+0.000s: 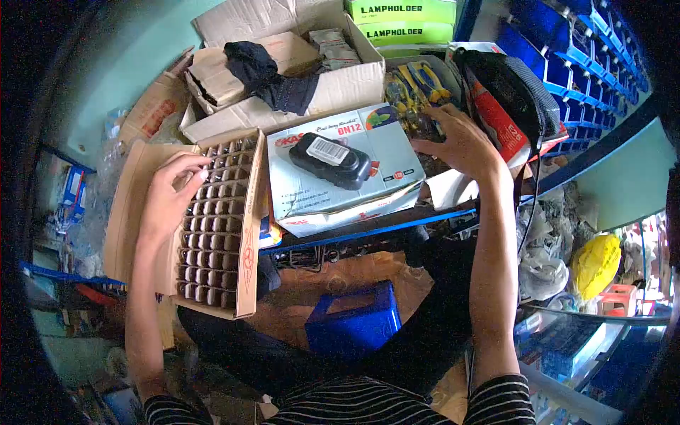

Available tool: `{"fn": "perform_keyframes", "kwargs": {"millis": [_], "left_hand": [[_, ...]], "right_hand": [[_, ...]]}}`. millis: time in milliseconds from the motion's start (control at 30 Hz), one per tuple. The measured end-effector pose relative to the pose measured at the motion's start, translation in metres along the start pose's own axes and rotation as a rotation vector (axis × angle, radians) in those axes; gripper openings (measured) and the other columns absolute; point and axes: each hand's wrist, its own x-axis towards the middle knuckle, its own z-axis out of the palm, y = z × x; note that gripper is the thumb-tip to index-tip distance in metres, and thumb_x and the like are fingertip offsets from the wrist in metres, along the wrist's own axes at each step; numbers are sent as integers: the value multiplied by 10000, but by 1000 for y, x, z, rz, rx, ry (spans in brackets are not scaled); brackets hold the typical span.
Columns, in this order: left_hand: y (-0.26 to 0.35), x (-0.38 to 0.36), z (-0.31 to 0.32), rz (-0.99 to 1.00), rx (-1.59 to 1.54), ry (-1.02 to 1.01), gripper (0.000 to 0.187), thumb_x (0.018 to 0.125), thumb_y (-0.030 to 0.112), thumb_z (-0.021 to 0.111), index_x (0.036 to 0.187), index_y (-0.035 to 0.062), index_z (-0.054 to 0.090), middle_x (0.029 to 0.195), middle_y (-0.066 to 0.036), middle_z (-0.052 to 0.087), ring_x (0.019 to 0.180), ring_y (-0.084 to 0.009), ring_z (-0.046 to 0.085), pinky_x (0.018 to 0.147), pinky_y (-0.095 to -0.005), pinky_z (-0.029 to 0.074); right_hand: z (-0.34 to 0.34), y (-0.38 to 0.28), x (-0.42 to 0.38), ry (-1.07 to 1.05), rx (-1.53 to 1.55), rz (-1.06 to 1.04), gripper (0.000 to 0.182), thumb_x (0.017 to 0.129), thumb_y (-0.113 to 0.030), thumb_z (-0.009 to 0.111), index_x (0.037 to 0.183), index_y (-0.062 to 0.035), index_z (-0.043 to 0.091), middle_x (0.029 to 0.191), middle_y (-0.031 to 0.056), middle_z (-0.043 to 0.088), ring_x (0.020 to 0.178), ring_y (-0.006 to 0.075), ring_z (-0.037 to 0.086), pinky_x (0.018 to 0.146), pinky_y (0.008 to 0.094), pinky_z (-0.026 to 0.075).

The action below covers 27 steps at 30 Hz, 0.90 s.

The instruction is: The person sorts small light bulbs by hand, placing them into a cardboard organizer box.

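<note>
Left hand point(166, 195) on divider carton point(216, 227); right hand point(460, 145) on packaged pliers point(414, 88).

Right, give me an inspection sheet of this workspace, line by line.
Surface: blue-edged shelf, crowded with boxes.
Job's things: open cardboard box of gridded cells; packaged pliers.
Clutter: white DN12 box with a black device on top; torn cartons; black cloth; green LAMPHOLDER boxes.
Grippers: left hand rests on the gridded box, fingers curled; right hand spread on the packages.
Cables: black cord hanging at right.
Surroundings: blue bins, blue crate, yellow object.
</note>
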Motion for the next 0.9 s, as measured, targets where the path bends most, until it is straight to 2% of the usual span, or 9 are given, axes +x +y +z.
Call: {"fn": "perform_keyframes", "kwargs": {"millis": [100, 233, 367, 467, 567, 667, 767, 833, 900], "left_hand": [[14, -4, -5, -28, -21, 41, 195, 970, 96, 615, 1114, -21, 675, 1059, -91, 680, 1025, -171, 627, 973, -304, 454], [24, -10, -8, -12, -18, 28, 190, 975, 89, 606, 1116, -21, 670, 1062, -86, 677, 1017, -161, 619, 963, -301, 450], [27, -17, -4, 23, -38, 38, 234, 975, 81, 602, 1188, 0, 654, 1068, -71, 680, 1009, -141, 614, 941, -297, 453], [29, -20, -4, 43, -62, 96, 291, 971, 73, 603, 1257, 25, 630, 1073, -61, 680, 1003, -130, 609, 915, -293, 458], [27, -22, -7, 49, -66, 122, 339, 965, 67, 606, 1302, 43, 611, 1094, -67, 677, 1016, -132, 604, 908, -297, 459], [23, -27, -7, 51, -76, 141, 379, 956, 67, 614, 1335, 55, 592, 1125, -78, 669, 1046, -140, 600, 916, -308, 459], [17, -27, -2, 64, -91, 223, 445, 941, 84, 633, 1378, 75, 549, 1186, -89, 648, 1110, -169, 596, 952, -335, 454], [15, -26, -5, 104, -89, 260, 443, 944, 87, 629, 1378, 77, 541, 1190, -81, 648, 1125, -176, 597, 955, -336, 451], [15, -25, -8, 99, -73, 258, 442, 944, 96, 631, 1376, 86, 539, 1191, -73, 652, 1140, -177, 597, 955, -334, 449]], "right_hand": [[0, -28, 0, 126, -8, 65, 651, 873, -501, 689, 1350, -76, 568, 1346, 208, 564, 1225, 388, 583, 1005, 476, 494], [20, -25, 8, 168, -136, 35, 523, 920, -498, 626, 1333, -179, 583, 1312, 194, 570, 1150, 423, 616, 947, 508, 522], [17, -27, 15, -18, -12, 89, 442, 939, -455, 615, 1306, -209, 588, 1293, 241, 532, 1113, 456, 626, 952, 519, 524], [13, -29, 13, -41, 9, 77, 432, 934, -408, 624, 1318, -216, 575, 1305, 265, 508, 1106, 474, 623, 954, 526, 524], [22, -23, 15, -16, -64, 44, 439, 919, -365, 638, 1326, -221, 565, 1296, 238, 542, 1109, 462, 626, 940, 534, 529], [20, -25, 20, -72, -138, 35, 493, 910, -285, 673, 1381, -224, 542, 1323, 255, 573, 1178, 444, 601, 999, 502, 495], [42, -8, 30, 98, -43, -30, 462, 913, -392, 631, 1318, -177, 577, 1276, 211, 622, 1076, 419, 657, 906, 520, 538], [44, -5, 35, 56, -18, -4, 463, 933, -420, 608, 1312, -154, 584, 1277, 238, 617, 1080, 435, 649, 904, 526, 532], [32, -13, 24, 128, 63, -6, 426, 946, -376, 637, 1267, -98, 597, 1274, 242, 614, 1115, 455, 622, 915, 534, 508]]}}
